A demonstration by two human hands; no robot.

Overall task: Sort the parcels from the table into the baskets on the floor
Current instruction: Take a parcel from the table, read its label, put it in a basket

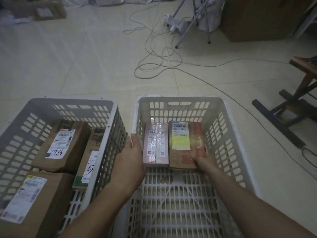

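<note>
Two slotted plastic baskets stand side by side on the floor. The white basket on the right holds a pale pink parcel and, touching it on the right, a brown parcel with red print, both flat against the far wall. My left hand lies with straight fingers along the pink parcel's left side, by the basket wall. My right hand holds the brown parcel's near right corner, fingers on top. The grey basket on the left holds three brown cardboard parcels with white labels.
Loose cables trail over the tiled floor beyond the baskets. A metal stand and a large cardboard box sit at the back right. A dark wooden table leg and foot stand right of the white basket.
</note>
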